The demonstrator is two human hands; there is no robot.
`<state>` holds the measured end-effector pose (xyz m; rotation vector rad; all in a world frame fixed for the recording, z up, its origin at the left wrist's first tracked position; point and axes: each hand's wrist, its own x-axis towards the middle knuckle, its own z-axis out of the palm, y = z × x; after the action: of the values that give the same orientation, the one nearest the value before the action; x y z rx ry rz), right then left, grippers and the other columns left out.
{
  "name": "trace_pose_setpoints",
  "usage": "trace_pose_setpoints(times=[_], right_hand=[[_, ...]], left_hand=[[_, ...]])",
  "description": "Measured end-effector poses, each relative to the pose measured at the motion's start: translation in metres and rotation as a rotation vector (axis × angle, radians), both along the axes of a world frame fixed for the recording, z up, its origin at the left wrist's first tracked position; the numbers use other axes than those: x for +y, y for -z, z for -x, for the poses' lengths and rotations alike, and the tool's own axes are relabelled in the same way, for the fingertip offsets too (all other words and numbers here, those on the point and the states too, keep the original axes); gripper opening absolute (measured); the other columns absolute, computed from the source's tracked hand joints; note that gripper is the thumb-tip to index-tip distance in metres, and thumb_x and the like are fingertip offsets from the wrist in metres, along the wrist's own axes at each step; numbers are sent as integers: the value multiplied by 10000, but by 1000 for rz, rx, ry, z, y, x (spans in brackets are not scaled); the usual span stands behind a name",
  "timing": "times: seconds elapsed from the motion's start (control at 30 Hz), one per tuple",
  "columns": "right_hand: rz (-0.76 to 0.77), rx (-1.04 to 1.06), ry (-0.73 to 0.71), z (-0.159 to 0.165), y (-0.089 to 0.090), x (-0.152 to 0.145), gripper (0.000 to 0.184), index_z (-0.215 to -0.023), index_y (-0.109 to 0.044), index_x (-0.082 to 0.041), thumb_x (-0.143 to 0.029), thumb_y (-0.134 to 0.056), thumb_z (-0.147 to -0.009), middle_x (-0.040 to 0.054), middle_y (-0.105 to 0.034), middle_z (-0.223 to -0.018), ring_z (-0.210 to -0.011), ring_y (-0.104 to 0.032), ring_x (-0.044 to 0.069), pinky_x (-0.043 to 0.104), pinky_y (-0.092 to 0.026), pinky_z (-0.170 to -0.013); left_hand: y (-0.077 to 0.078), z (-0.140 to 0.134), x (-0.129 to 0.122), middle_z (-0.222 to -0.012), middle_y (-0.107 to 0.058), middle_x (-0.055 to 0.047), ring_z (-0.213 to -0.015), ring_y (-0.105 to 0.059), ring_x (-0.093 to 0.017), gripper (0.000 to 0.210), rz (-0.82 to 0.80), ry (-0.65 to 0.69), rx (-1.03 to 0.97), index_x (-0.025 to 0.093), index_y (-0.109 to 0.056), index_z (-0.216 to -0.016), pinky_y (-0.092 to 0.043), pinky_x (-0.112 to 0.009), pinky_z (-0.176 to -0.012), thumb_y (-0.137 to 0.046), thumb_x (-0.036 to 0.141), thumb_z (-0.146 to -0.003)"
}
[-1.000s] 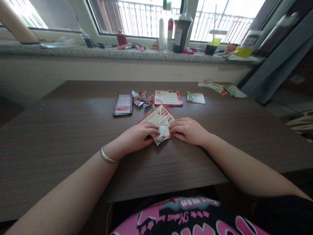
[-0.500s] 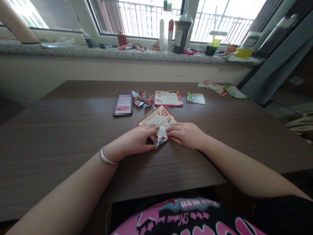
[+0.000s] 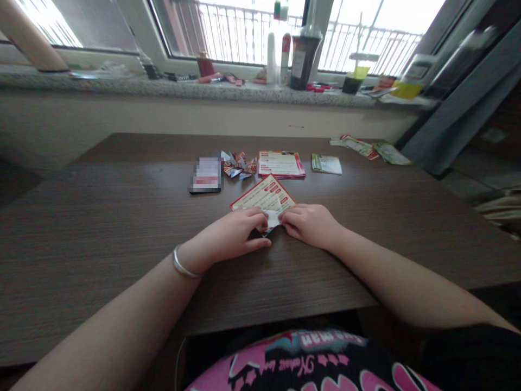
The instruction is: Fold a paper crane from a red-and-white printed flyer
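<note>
A square printed sheet of paper (image 3: 266, 194) with a red border lies on the table, turned with one corner pointing away from me. Its near part is folded up, showing a white patch and a colourful tip. On its left side, my left hand (image 3: 240, 228) holds the paper, with bent fingers on the fold and the thumb by the near tip. My right hand (image 3: 310, 222) grips the right side of the fold with curled fingers; its fingertips partly hide the edge there. Just beyond the sheet are folded paper pieces (image 3: 239, 165) and a stack of printed sheets (image 3: 280, 163).
A phone-like device (image 3: 206, 175) with a blurred screen lies left of the folded pieces. To the right sit a small stack of cards (image 3: 326, 163) and paper strips (image 3: 358, 146). Bottles, a dark cup (image 3: 303, 61) and small items line the windowsill (image 3: 244, 93) behind the table (image 3: 122, 217).
My left hand has shifted slightly right, its thumb moving along the near tip. Less of the colourful tip shows now. The right fingers have curled in a little more.
</note>
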<state>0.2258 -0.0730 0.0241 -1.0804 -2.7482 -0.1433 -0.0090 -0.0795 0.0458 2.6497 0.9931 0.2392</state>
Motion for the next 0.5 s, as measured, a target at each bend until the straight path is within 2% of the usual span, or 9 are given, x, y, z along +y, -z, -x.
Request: trace_pose_setpoints(times=[0.13, 0.3, 0.5], right_hand=[[-19, 8, 15, 2, 0, -1, 226, -924, -682, -183, -255, -467, -925, 46, -737, -968, -887, -675, 188, 286, -465, -745], [-68, -2, -57, 1, -2, 0, 211, -873, -675, -173, -249, -482, -915, 57, -729, -923, -857, -658, 183, 286, -446, -731], [-97, -3, -112, -2, -2, 0, 225, -856, -677, -174, -266, -482, -920, 48, -727, -878, -803, -658, 174, 282, -431, -687]], left_hand=[[4, 1, 4, -1103, -657, -57, -1023, -613, -198, 280, -66, 29, 16, 196, -660, -990, -468, -311, -926, -493, 415, -939], [10, 4, 6, -1110, -709, -10, -1070, -634, -188, 378, -180, 15, 28, 237, -720, -960, -465, -306, -940, -383, 405, -988], [11, 3, 10, -921, -725, -40, -879, -661, -175, 345, -171, -47, -36, 187, -715, -810, -477, -298, -839, -444, 339, -961]])
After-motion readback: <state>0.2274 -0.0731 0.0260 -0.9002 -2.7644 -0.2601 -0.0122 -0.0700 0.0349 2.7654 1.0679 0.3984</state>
